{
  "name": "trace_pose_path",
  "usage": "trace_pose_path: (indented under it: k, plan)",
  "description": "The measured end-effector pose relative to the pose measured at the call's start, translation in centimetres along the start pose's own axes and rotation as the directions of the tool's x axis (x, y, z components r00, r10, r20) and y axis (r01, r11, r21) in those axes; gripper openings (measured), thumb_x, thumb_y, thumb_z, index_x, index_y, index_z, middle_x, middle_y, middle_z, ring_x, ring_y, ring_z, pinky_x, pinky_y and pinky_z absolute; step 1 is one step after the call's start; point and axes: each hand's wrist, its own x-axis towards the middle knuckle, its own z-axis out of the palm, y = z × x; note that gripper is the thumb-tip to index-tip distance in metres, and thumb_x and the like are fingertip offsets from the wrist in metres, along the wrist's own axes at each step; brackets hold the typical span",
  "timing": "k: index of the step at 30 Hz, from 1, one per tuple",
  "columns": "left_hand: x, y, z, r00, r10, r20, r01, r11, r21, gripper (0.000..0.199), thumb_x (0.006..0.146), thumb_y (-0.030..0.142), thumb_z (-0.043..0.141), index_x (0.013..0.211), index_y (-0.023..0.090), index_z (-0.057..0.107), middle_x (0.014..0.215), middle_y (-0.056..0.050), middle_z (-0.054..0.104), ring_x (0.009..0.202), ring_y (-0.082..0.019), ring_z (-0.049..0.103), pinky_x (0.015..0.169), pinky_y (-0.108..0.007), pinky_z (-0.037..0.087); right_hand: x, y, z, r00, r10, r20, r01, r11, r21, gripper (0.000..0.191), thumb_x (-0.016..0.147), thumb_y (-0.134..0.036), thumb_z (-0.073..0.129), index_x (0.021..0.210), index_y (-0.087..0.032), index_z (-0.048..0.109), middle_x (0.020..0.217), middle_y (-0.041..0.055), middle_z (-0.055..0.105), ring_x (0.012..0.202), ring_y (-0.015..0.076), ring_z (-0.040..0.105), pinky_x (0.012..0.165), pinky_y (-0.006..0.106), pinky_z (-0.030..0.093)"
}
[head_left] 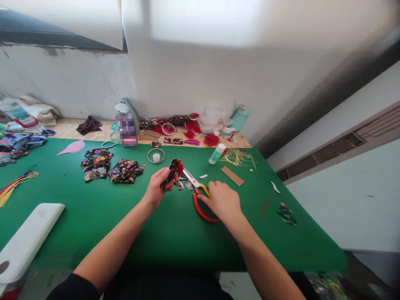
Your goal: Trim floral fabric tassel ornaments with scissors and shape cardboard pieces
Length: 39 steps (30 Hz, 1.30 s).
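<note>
My left hand (157, 186) is closed around a small dark floral fabric piece (170, 175) with red threads (180, 168) at its upper end. In my right hand (223, 201) is a pair of scissors (196, 183) with one red and one yellow handle loop. The blades point up and left, their tips at the red threads; whether they touch them I cannot tell. Beneath the blades, small fabric scraps (189, 185) lie on the green table. Two patches of floral cloth (126, 171) rest to the left of my left hand.
A glue stick (217, 153), a cardboard strip (232, 176) and tangled yellow cord (239, 157) lie to the right. A ring (156, 161) surrounds a white cap (156, 157). At the left is a white slab (31, 239). Red threads, fabric and a turquoise bottle (241, 118) line the back.
</note>
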Motion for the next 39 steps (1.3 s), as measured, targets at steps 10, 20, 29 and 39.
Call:
trace_pose_path:
  k: [10, 20, 29, 39]
  plan:
    - [-0.1, 0.0, 0.0, 0.999, -0.029, 0.045, 0.012, 0.941, 0.339, 0.028, 0.071, 0.039, 0.067, 0.078, 0.012, 0.068, 0.066, -0.005, 0.064, 0.047, -0.007, 0.039, 0.042, -0.021, 0.025, 3.1, -1.5, -2.2, 0.742, -0.415, -0.526, 0.63, 0.7, 0.336, 0.029, 0.089, -0.026, 0.048, 0.118, -0.022, 0.055, 0.113, 0.0095, 0.06, 0.109, 0.0227, 0.055, 0.1, 0.043, 0.036]
    - [0.1, 1.1, -0.6, 0.997, -0.01, -0.07, 0.015, 0.997, 0.075, 0.039, 0.06, 0.033, 0.076, 0.092, 0.015, 0.066, 0.089, -0.01, 0.07, 0.069, -0.018, 0.064, 0.052, -0.024, 0.046, 3.1, -0.7, 1.3, 0.977, 0.03, -0.209, 0.192, 0.289, 0.938, 0.022, 0.076, -0.04, 0.064, 0.08, -0.019, 0.06, 0.073, 0.002, 0.066, 0.068, 0.0176, 0.064, 0.067, 0.032, 0.05]
    - [0.3, -0.6, -0.3, 0.995, 0.044, -0.086, -0.024, 0.973, 0.229, 0.025, 0.055, 0.029, 0.082, 0.072, 0.013, 0.072, 0.065, -0.006, 0.069, 0.058, -0.014, 0.059, 0.059, -0.028, 0.047, 2.3, -3.2, 2.2, 0.999, 0.024, -0.036, 0.039, -0.122, 0.992, 0.031, 0.065, -0.042, 0.074, 0.08, -0.019, 0.059, 0.073, -0.0008, 0.065, 0.069, 0.0162, 0.066, 0.072, 0.032, 0.054]
    - [0.2, -0.6, -0.1, 0.996, 0.074, -0.051, -0.057, 0.96, 0.274, 0.031, 0.059, 0.027, 0.08, 0.084, 0.014, 0.069, 0.078, -0.006, 0.071, 0.067, -0.016, 0.064, 0.069, -0.03, 0.051, 1.8, -3.8, 2.3, 0.998, -0.06, -0.025, 0.014, -0.172, 0.985, 0.047, 0.063, -0.03, 0.077, 0.107, -0.02, 0.061, 0.089, 0.002, 0.068, 0.078, 0.0157, 0.065, 0.075, 0.032, 0.054]
